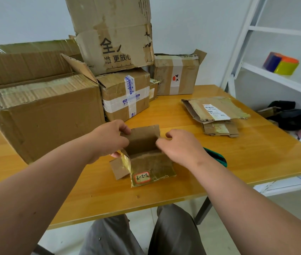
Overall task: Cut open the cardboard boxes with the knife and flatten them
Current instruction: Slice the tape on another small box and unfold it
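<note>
Head view shows the job partly done. At about 2 o'clock on the table (164, 197) lie two flattened boxes (215, 112), one stacked on the other, which I take as finished work. At centre, a small cardboard box (146, 155) with glossy yellow tape and a handwritten label is already open, its flaps spread, but its walls are not yet pressed flat. The left hand (109, 138) has its fingers curled round the box's left wall and flap; the right hand (179, 144) pinches the right edge of the raised rear flap, fingers bent. Both seem to be pulling the sides apart to collapse it.

A dark green object (217, 157), possibly the knife handle, lies on the table at 3 o'clock just beyond the right wrist; too much is hidden to be sure.

From 9 to 12 o'clock a pile of uncut boxes (53, 111) waits, several taped shut, one tall box (112, 34) stacked on top. Most of the task looks left.
</note>
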